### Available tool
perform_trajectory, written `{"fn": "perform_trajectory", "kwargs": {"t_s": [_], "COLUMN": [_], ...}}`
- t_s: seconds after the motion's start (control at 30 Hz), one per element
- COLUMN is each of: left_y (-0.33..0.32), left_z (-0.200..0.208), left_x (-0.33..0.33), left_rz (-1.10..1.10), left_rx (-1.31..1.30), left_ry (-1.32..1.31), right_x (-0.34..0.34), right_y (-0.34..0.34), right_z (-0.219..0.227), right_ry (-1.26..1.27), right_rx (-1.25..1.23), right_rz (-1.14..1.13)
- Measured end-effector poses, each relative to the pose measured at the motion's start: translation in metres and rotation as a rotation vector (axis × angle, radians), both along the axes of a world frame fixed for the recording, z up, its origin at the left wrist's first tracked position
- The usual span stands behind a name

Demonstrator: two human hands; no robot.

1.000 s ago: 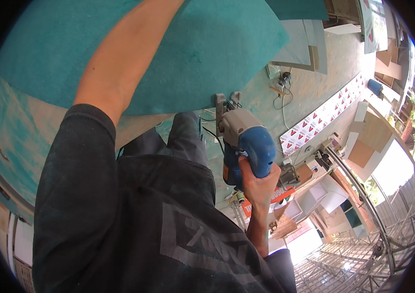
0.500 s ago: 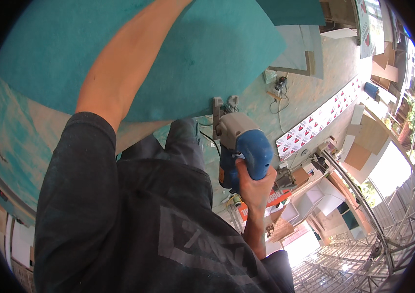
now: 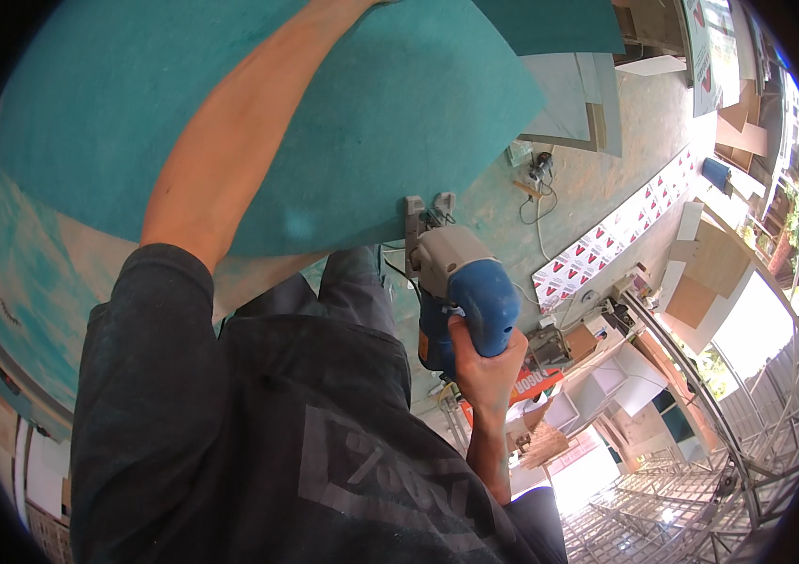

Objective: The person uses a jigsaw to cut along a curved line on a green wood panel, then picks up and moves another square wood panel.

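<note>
My right hand (image 3: 487,365) is wrapped round the handle of a blue and grey jigsaw (image 3: 484,299). The front foot of the saw sits at the near right edge of a large teal sheet (image 3: 324,150); the blade itself is hidden. Across that sheet reaches my left forearm (image 3: 230,150), and its wrist leaves the picture at the top edge. Of my left hand (image 3: 366,4) only a sliver shows, with its fingers out of sight. Below the sheet's near edge is a pale, curved surface (image 3: 272,277).
A white board with a red print (image 3: 611,226) lies on the stained floor to the right. Near it are a power plug and cord (image 3: 540,169) and grey panels (image 3: 569,99). Brown and white offcuts (image 3: 700,282) and a metal frame (image 3: 738,451) stand farther right.
The jigsaw and my right hand have shifted slightly left. The sheet's near edge sits a little lower in the picture, and my left forearm has slid slightly as well. The grip looks the same.
</note>
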State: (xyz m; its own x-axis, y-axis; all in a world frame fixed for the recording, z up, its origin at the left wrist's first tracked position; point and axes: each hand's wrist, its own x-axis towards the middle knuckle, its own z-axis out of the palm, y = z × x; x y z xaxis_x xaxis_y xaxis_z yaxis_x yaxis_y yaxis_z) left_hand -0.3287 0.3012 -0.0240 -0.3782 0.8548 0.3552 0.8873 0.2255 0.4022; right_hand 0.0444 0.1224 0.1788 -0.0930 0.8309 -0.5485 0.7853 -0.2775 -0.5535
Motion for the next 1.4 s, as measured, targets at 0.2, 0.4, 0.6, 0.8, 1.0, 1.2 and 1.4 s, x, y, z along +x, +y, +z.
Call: {"fn": "perform_trajectory", "kwargs": {"t_s": [0.2,0.4,0.6,0.8,1.0,1.2,1.4], "left_y": [-0.001,-0.002,-0.001,-0.001,-0.002,-0.002,-0.005], "left_z": [0.002,0.001,0.0,0.001,0.002,0.004,0.006], "left_x": [-0.001,-0.002,-0.003,-0.004,-0.004,-0.005,-0.006], "left_rz": [0.002,0.004,0.012,0.019,0.027,0.025,0.039], "left_rx": [-0.006,-0.009,-0.016,-0.011,-0.018,-0.035,-0.045], "left_ry": [0.005,-0.005,0.036,0.076,0.067,0.062,0.06], "right_x": [-0.007,-0.013,-0.019,-0.023,-0.028,-0.033,-0.036], "right_y": [0.005,0.01,0.016,0.019,0.026,0.031,0.036], "right_z": [0.003,0.006,0.006,0.006,0.008,0.01,0.009], "right_ry": [0.011,-0.021,0.002,0.006,-0.005,0.001,0.005], "right_rx": [0.002,-0.024,-0.02,0.006,-0.011,0.005,-0.015], "right_rz": [0.003,0.005,0.013,0.029,0.032,0.053,0.06]}}
